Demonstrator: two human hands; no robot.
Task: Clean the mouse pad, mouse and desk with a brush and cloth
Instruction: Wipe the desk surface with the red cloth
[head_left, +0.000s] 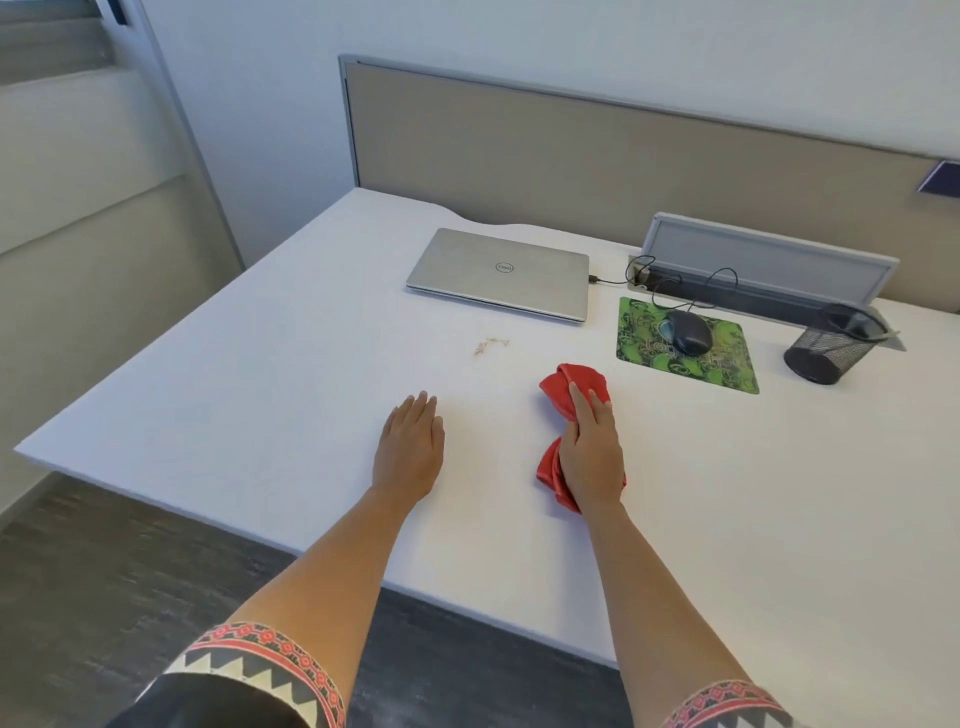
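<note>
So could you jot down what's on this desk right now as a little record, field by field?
left hand: flat, palm down on the white desk, empty
right hand: pressing on a crumpled red cloth
debris: small brownish scraps ahead of the left hand
laptop: silver Dell, lid closed, cable plugged in
mouse: dark wired mouse on a green patterned mouse pad
pen holder: black mesh cup, far right
brush: not in view

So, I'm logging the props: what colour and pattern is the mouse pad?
Green and black skull-like print on the mouse pad, seen in the head view.
</note>
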